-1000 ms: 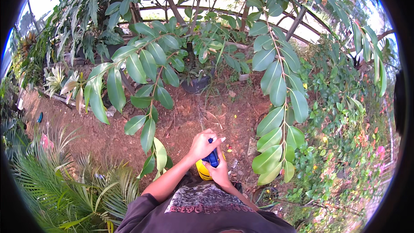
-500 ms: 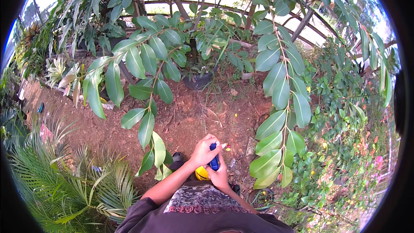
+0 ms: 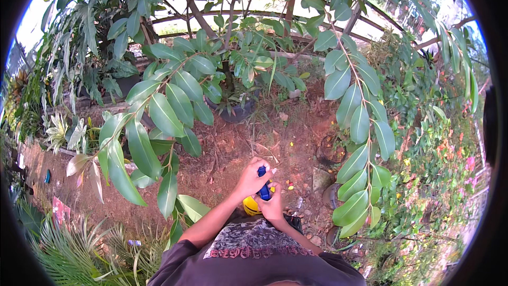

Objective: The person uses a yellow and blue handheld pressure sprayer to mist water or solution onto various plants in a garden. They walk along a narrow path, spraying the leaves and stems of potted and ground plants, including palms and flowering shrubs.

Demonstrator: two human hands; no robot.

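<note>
Close in front of my body, both hands meet on a blue plastic part with a small pale tip at its right. It looks like the top of a pump sprayer. Just below it shows a rounded yellow body with dark marks, partly hidden by my hands and shirt. My left hand is closed over the upper end of the blue part. Lower down, my right hand wraps its right side, fingers curled. Whether the yellow body joins the blue part is hidden.
Leafy branches hang on the left and right of my hands. Ahead stands a dark plant pot on reddish soil. Palm fronds rise at lower left; flowering shrubs line the right. A railing curves behind.
The view has shifted, so branches and pot sit differently in it. My right hand has moved slightly lower on the blue part, showing more of it. Both hands keep their hold.
</note>
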